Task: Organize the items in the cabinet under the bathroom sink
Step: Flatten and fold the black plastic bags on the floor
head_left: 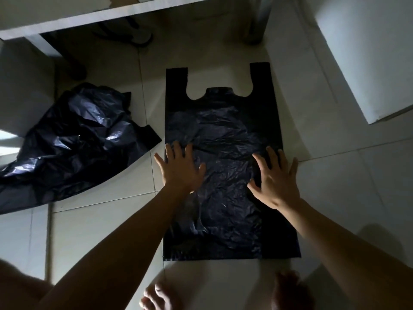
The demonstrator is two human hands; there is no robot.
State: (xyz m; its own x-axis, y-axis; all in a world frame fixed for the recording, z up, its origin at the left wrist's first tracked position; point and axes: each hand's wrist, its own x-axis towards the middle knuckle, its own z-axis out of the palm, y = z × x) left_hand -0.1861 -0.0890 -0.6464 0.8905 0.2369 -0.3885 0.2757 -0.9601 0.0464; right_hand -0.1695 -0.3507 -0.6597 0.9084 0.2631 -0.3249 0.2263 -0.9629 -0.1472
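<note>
On the pale tiled floor (335, 198) a black handled bag (223, 130) lies flat at centre, handles toward 12 o'clock. At 9 o'clock sits a crumpled black heap (73, 139), probably more bags. The left hand (181, 168) and right hand (276, 177) press the flat bag, fingers spread apart.

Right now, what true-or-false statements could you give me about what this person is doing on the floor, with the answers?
1. Both the left hand and the right hand rest with fingers spread on the flat black bag. True.
2. The bag's handles point toward the person. False: the handles point away from the person.
3. A crumpled black plastic heap lies on the tiled floor left of the flat bag. True.
4. The right hand grips a bottle. False: it holds nothing.
</note>
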